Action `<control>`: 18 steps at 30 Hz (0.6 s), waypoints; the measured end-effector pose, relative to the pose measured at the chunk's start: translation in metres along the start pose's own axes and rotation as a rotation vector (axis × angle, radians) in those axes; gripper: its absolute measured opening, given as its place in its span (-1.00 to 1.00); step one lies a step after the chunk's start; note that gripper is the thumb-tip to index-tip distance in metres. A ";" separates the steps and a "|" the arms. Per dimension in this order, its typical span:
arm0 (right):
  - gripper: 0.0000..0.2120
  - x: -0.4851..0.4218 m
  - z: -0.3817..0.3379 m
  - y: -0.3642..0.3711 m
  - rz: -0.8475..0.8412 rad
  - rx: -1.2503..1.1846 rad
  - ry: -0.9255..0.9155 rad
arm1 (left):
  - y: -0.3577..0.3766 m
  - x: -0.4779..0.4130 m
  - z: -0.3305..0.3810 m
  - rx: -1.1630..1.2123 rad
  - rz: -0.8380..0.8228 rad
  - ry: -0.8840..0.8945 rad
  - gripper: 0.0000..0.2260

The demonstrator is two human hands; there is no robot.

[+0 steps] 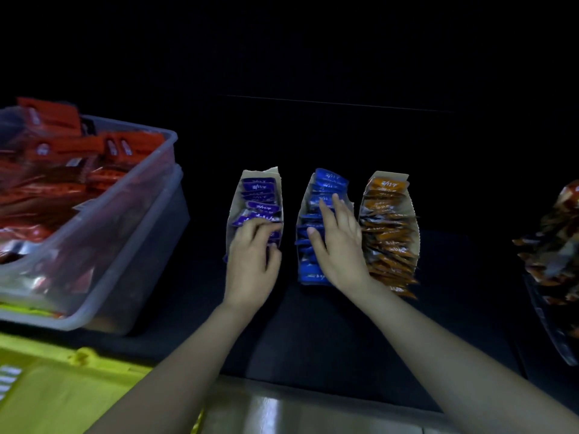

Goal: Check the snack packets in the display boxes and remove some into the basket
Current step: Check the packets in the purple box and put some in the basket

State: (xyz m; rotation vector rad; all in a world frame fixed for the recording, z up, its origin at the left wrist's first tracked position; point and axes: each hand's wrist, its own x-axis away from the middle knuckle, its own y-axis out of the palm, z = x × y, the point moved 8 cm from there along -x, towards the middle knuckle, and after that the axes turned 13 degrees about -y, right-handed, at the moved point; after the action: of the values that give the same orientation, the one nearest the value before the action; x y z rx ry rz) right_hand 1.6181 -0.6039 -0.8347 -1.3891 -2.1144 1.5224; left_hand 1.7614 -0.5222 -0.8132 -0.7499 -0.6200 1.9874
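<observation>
Three cardboard display boxes stand side by side on a dark surface. The left box (pixel 233 202) holds purple packets (pixel 258 195), the middle box (pixel 303 211) blue packets (pixel 329 180), the right box (pixel 413 211) orange packets (pixel 387 233). My left hand (pixel 250 261) has its fingers curled over the near purple packets and pinches them. With straight fingers, my right hand (pixel 336 242) lies flat on the blue packets. The yellow-green basket (pixel 59 389) sits at the bottom left.
A clear plastic tub (pixel 138 195) full of red packets (pixel 62 170) stands at the left, stacked in another tub. A heap of brown-orange packets (pixel 554 245) in a dark tray lies at the right edge. A pale ledge (pixel 297 415) runs along the front.
</observation>
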 end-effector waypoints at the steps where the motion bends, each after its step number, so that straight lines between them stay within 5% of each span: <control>1: -0.48 -0.001 -0.013 -0.002 0.035 -0.030 -0.054 | -0.010 0.003 -0.007 -0.048 0.044 -0.026 -0.67; 5: -0.61 -0.004 -0.062 0.006 0.018 -0.068 -0.256 | -0.027 0.018 -0.042 -0.155 -0.028 -0.196 -0.52; 10: -0.54 0.005 -0.085 0.048 -0.258 0.031 -0.280 | -0.022 0.035 -0.064 -0.185 -0.293 -0.336 -0.30; 18: -0.66 -0.007 -0.090 0.061 -0.349 0.164 -0.293 | -0.024 0.037 -0.072 -0.191 -0.372 -0.361 -0.32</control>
State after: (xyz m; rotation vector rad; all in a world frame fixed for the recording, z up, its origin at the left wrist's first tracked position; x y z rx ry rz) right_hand 1.7119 -0.5496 -0.8416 -0.7311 -2.1837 1.7809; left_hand 1.8114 -0.4690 -0.8566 -0.3490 -1.0915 1.7395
